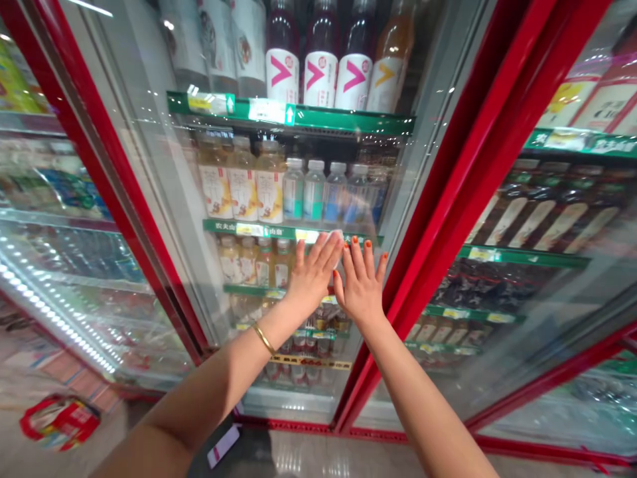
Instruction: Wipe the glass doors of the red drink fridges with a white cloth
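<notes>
My left hand [313,272] and my right hand [361,282] lie flat side by side against the glass door [318,146] of a red-framed drinks cooler, fingers spread. A small white patch [337,239] shows at my left fingertips, and I cannot tell what it is. A gold bangle [263,338] circles my left wrist. Orange polish marks my right fingernails. Behind the glass stand bottles of pale juice [243,186] and bottled water [313,192], with pink-labelled bottles [319,78] on the shelf above.
A red door frame [438,219] rises just right of my right hand, and further stocked cooler doors [547,219] stand on both sides. Green shelf edges [291,113] cross the cooler. A red patterned bag [60,421] and a white card [223,446] lie on the shiny floor.
</notes>
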`<state>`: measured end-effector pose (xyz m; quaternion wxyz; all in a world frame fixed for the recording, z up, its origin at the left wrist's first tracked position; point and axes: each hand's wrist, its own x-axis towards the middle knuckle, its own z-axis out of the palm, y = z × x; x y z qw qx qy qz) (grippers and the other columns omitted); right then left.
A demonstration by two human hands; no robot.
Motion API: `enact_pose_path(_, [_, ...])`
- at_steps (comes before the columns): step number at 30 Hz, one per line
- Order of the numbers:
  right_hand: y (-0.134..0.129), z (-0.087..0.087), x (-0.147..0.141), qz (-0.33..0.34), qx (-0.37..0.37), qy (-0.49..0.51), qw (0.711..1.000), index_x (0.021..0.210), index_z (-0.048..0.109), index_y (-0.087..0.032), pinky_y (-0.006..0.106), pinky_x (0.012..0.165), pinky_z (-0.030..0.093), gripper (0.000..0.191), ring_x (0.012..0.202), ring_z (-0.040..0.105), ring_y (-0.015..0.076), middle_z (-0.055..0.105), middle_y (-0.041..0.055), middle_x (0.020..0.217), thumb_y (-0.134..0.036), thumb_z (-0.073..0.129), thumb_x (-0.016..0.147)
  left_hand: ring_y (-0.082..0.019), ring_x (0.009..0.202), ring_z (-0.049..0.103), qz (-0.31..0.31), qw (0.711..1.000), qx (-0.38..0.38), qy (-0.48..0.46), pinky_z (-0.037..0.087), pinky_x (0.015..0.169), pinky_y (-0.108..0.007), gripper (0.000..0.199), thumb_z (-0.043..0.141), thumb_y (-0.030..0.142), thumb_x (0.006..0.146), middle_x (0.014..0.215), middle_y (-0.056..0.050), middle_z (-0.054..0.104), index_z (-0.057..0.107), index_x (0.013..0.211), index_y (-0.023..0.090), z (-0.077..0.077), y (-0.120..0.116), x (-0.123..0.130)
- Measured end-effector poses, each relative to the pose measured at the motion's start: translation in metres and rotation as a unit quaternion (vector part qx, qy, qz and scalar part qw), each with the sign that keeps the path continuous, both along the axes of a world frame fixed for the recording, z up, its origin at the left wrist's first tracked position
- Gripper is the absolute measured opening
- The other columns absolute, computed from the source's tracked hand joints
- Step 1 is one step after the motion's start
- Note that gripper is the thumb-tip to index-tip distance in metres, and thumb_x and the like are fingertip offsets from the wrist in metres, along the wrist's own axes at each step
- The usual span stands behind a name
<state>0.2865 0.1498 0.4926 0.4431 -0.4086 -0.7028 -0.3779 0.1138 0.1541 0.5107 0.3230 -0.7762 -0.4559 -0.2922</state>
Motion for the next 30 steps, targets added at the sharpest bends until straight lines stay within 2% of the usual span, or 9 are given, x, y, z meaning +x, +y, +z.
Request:
enact_pose_path(4, [-0.010, -0.020, 0.003, -0.007, -0.031, 0.002, 1.000, 0.180, 0.008, -0.023, 0.065, 0.142, 0.007, 0.085, 0.177, 0.005, 0.0280, 0.026, 0.0118, 0.185, -0.034, 0.055, 0.110, -0.027, 0.175, -0.005, -0.009, 1.000, 0.001, 0.017, -0.014, 0.138, -0.064, 0.105, 0.080, 0.046, 0.094, 0.183, -0.011, 0.029, 0.022, 0.179, 0.025, -0.037, -0.008, -0.032])
enact_pose_path(7, [-0.015, -0.018, 0.006, -0.002, -0.050, 0.007, 0.999, 0.180, 0.006, -0.023, 0.064, 0.143, 0.010, 0.085, 0.177, 0.005, 0.0267, 0.023, 0.0111, 0.186, -0.033, 0.054, 0.111, -0.031, 0.173, -0.013, 0.003, 1.000, 0.024, -0.019, -0.018, 0.133, -0.072, 0.119, 0.082, 0.052, 0.091, 0.183, -0.021, 0.024, 0.012, 0.180, 0.014, -0.024, -0.003, -0.050])
enact_pose_path(11, [-0.016, -0.006, 0.012, 0.021, -0.051, 0.064, 0.996, 0.180, -0.001, -0.023, 0.062, 0.141, 0.023, 0.086, 0.177, 0.003, 0.0296, 0.007, 0.0111, 0.189, -0.029, 0.049, 0.111, -0.033, 0.171, -0.019, -0.012, 0.998, 0.036, -0.054, -0.014, 0.135, -0.072, 0.115, 0.073, 0.037, 0.096, 0.185, -0.020, 0.003, -0.002, 0.179, 0.009, 0.008, 0.005, 0.012])
enact_pose_path(15, [-0.020, -0.011, 0.019, 0.025, -0.059, 0.097, 0.993, 0.180, -0.001, -0.026, 0.064, 0.139, 0.029, 0.083, 0.176, 0.007, 0.0307, 0.010, 0.0126, 0.189, -0.025, 0.045, 0.111, -0.013, 0.172, -0.011, -0.075, 0.997, 0.019, 0.025, -0.003, 0.143, -0.042, 0.095, 0.059, 0.011, 0.093, 0.186, 0.010, 0.013, 0.027, 0.178, 0.038, -0.015, -0.005, 0.069])
enact_pose_path(19, [-0.037, -0.029, 0.029, 0.027, -0.097, 0.075, 0.992, 0.181, 0.003, -0.027, 0.064, 0.137, 0.034, 0.082, 0.176, 0.012, 0.0306, 0.020, 0.0145, 0.187, -0.022, 0.046, 0.111, -0.013, 0.172, -0.009, -0.093, 0.995, 0.017, 0.036, -0.007, 0.141, -0.046, 0.089, 0.067, 0.015, 0.091, 0.180, 0.009, 0.036, 0.042, 0.172, 0.041, -0.044, -0.019, 0.013])
enact_pose_path(23, [-0.051, -0.035, 0.037, 0.032, -0.111, 0.071, 0.991, 0.181, 0.008, -0.027, 0.062, 0.137, 0.036, 0.081, 0.176, 0.015, 0.0297, 0.026, 0.0145, 0.186, -0.023, 0.048, 0.111, -0.028, 0.172, -0.013, -0.058, 0.997, 0.032, -0.043, -0.017, 0.132, -0.071, 0.113, 0.080, 0.035, 0.092, 0.181, -0.019, 0.032, 0.012, 0.180, 0.016, -0.016, -0.008, -0.033])
enact_pose_path(25, [-0.051, -0.033, 0.035, 0.035, -0.103, 0.078, 0.991, 0.181, 0.007, -0.026, 0.063, 0.137, 0.035, 0.081, 0.176, 0.015, 0.0301, 0.026, 0.0158, 0.186, -0.024, 0.048, 0.112, -0.035, 0.171, -0.016, -0.027, 0.995, 0.029, -0.089, -0.013, 0.133, -0.074, 0.124, 0.083, 0.041, 0.090, 0.183, -0.026, 0.014, 0.004, 0.179, 0.007, 0.001, -0.001, -0.007])
enact_pose_path(27, [-0.048, -0.031, 0.029, 0.041, -0.092, 0.088, 0.991, 0.181, 0.005, -0.025, 0.064, 0.136, 0.035, 0.080, 0.176, 0.015, 0.0306, 0.024, 0.0171, 0.186, -0.026, 0.047, 0.112, -0.032, 0.170, -0.018, -0.033, 0.997, 0.020, -0.071, -0.007, 0.139, -0.067, 0.109, 0.073, 0.034, 0.096, 0.185, -0.022, 0.003, 0.008, 0.179, 0.006, -0.001, -0.001, 0.038])
enact_pose_path(30, [-0.041, -0.032, 0.020, 0.053, -0.084, 0.092, 0.991, 0.181, 0.005, -0.024, 0.067, 0.136, 0.034, 0.079, 0.176, 0.015, 0.0327, 0.022, 0.0181, 0.187, -0.028, 0.045, 0.112, -0.012, 0.171, -0.008, -0.036, 0.999, 0.016, -0.020, 0.005, 0.143, -0.035, 0.077, 0.056, 0.021, 0.102, 0.187, 0.006, 0.014, 0.038, 0.174, 0.036, -0.044, -0.009, 0.079])
